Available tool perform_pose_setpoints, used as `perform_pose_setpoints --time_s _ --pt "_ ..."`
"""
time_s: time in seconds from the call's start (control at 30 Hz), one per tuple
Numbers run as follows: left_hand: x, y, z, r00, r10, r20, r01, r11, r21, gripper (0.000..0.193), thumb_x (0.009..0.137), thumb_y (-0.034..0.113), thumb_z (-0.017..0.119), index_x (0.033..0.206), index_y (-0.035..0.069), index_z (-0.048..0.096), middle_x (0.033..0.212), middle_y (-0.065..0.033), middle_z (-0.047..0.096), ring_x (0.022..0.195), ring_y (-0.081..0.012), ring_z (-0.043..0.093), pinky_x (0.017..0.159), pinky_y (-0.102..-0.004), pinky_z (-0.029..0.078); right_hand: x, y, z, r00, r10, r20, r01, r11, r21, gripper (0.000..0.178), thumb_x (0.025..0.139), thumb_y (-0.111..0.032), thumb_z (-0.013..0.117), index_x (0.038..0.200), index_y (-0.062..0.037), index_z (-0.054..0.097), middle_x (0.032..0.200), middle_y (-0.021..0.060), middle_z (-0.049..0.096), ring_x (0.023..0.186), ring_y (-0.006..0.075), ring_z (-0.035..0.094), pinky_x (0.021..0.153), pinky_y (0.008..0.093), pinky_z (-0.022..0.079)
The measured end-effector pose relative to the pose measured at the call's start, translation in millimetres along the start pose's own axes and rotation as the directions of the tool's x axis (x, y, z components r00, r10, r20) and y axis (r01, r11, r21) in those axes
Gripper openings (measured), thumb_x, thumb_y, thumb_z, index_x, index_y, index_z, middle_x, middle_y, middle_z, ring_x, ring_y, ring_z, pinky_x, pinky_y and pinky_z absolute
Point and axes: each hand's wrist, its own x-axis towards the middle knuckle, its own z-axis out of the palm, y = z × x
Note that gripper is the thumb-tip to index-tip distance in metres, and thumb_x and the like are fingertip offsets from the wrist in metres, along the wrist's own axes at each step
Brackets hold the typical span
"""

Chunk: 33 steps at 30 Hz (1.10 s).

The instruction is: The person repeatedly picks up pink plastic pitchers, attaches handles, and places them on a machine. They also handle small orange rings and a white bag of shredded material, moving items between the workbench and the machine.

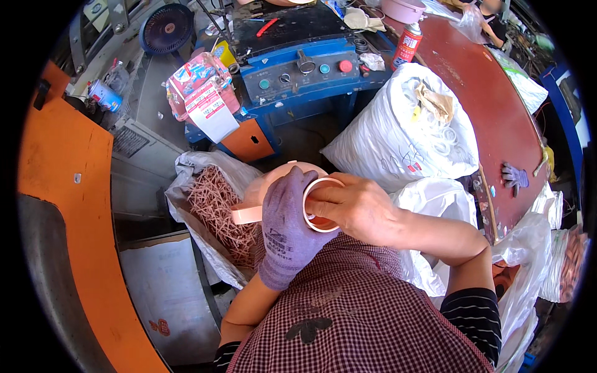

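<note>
Hands meet close before the chest: the left hand (287, 231), in a purple-grey glove, is wrapped around a pale pink plastic part (264, 196), while the bare right hand (356, 208) pinches a white ring (321, 205) against its open mouth. To seat the ring well, it seems best to keep it square to the rim and press evenly all round. The pink part looks smooth and round, with a flat tab jutting left. Beside it a white bag (214, 211) holds thin copper-coloured pieces; behind stands a blue machine (311, 78).
</note>
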Motion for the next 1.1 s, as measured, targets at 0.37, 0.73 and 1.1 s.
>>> perform_pose_setpoints --time_s 0.37,0.73,1.1 --pt "-3.4 2.2 -6.5 0.994 -0.059 0.090 0.064 0.996 -0.055 0.069 0.054 0.021 0.088 0.113 0.003 0.057 0.115 -0.0158 0.056 0.108 -0.0355 0.056 0.093 -0.0433 0.045 27.4 4.0 -46.7 0.803 -0.156 0.575 0.005 0.967 0.256 0.019 0.074 -0.002 0.060 0.091 -0.0012 0.068 0.114 0.0168 0.063 0.122 0.0405 0.046 0.105 0.0432 0.038" --pt "6.1 -32.1 -90.1 0.919 -0.370 -0.139 0.334 0.915 -0.226 0.106 0.053 0.010 0.084 0.142 -0.006 0.027 0.123 -0.0161 0.057 0.111 -0.0269 0.057 0.097 -0.0370 0.045 168.6 126.8 -83.7 0.906 0.135 -0.402 -0.339 0.801 -0.494 0.071 0.076 -0.033 0.075 0.136 -0.0141 0.041 0.126 0.0256 0.048 0.090 0.0400 0.065 0.072 0.0425 0.055" --pt "37.4 -13.0 -144.1 0.762 -0.064 -0.644 0.055 0.998 -0.034 0.107 0.063 0.040 0.081 0.145 -0.004 0.028 0.127 -0.0210 0.054 0.116 -0.0320 0.054 0.100 -0.0434 0.043 119.0 93.1 -84.8 0.892 -0.241 -0.382 -0.106 0.711 -0.695 0.046 0.080 -0.026 0.068 0.121 -0.0104 0.054 0.128 0.0283 0.048 0.064 0.0271 0.065 0.052 0.0351 0.053"
